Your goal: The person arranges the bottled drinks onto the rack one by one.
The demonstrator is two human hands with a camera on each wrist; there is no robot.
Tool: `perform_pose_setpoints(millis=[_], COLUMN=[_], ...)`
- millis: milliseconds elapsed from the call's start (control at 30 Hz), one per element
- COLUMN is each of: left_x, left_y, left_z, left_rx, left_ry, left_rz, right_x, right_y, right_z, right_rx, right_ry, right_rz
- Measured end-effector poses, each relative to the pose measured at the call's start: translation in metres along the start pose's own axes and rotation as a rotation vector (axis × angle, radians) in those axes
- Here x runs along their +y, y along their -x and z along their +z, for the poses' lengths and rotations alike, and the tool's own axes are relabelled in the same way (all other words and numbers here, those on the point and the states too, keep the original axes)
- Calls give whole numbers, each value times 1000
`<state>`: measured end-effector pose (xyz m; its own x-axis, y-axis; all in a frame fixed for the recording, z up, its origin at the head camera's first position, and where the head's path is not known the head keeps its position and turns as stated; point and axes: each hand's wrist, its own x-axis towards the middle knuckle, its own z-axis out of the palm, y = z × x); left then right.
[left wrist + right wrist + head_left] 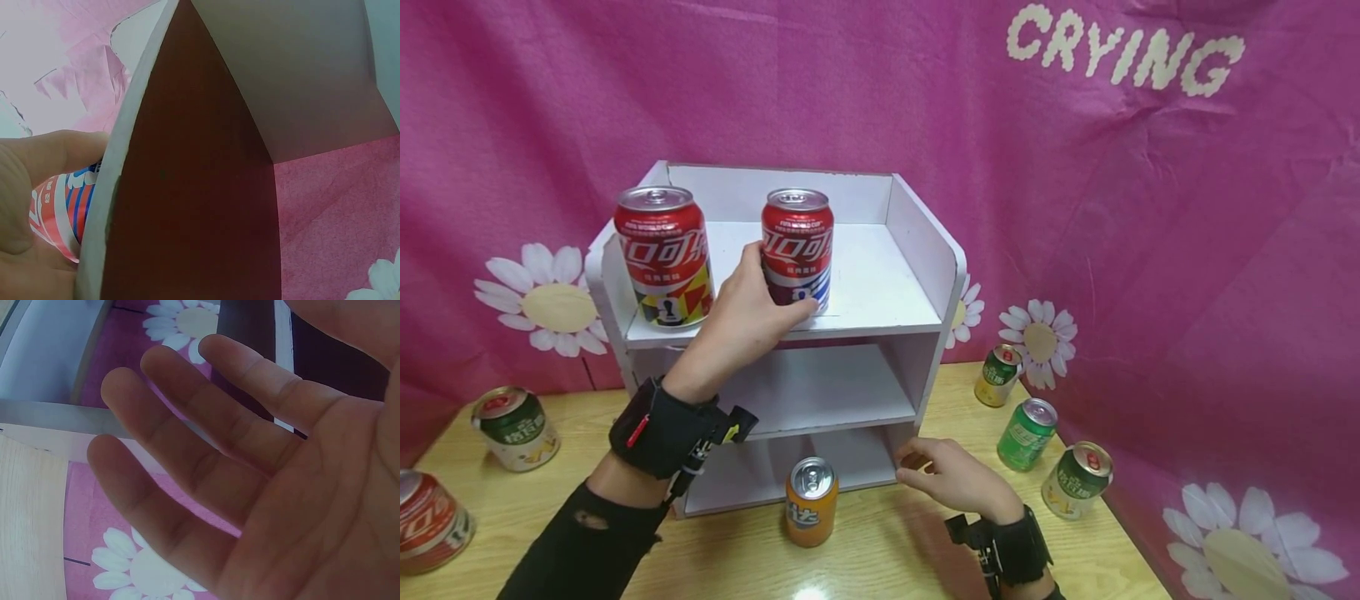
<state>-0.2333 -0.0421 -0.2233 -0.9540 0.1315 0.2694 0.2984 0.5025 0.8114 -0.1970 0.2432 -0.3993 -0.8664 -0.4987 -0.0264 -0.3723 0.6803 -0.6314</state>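
A: Left hand [748, 321]: state?
B: Curled round the blue-striped red can [797, 237], thumb across the lower front, fingers at its left side. In the left wrist view the thumb lies along the can, part of which is hidden by a shelf board.
A: Position of that can?
B: Upright at the top level of the white shelf unit [913, 246], near the front edge. Whether its base bears on the board, I cannot tell; the hand covers part of it.
A: Neighbour?
B: The yellow-patterned red can [662, 250], upright on the same level, to the left, apart from the gripped one.
A: Right hand [958, 479]?
B: Beside the unit's lower right corner. Right wrist view: four fingers lightly bent, tips spread. Contact with the unit: cannot tell.
A: Table [872, 554]?
B: Orange can [812, 508] upright, just before the bottom compartment. Right side: green can [1027, 437] between two green-and-cream cans [1078, 482]. Left side: another green-and-cream can, and a third red can [430, 525] cut by the frame edge.
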Motion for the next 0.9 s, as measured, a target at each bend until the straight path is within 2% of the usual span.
perform_pose_setpoints(millis=[267,433,567,633,733,833,900], left_x=[3,3,2,0,-8,-22,-34], left_y=[7,24,43,54,71,88,98], left_z=[-2,-4,-10,-15,-22,-27,-29], left_rx=[-34,-80,-103,-103,-90,-83,-92], left_ry=[21,-27,-86,-100,-110,-124,-150], left_rz=[25,-4,18,59,168,276,317], right_x=[-1,-1,-2,-2,-2,-3,-3], right_y=[2,3,3,3,3,3,3], right_z=[0,1,0,0,0,0,0], right_rx=[17,23,24,20,14,12,13], right_ry=[-1,4,10,7,2,-4,-7], right_rz=[-17,-18,-21,-22,-25,-26,-24])
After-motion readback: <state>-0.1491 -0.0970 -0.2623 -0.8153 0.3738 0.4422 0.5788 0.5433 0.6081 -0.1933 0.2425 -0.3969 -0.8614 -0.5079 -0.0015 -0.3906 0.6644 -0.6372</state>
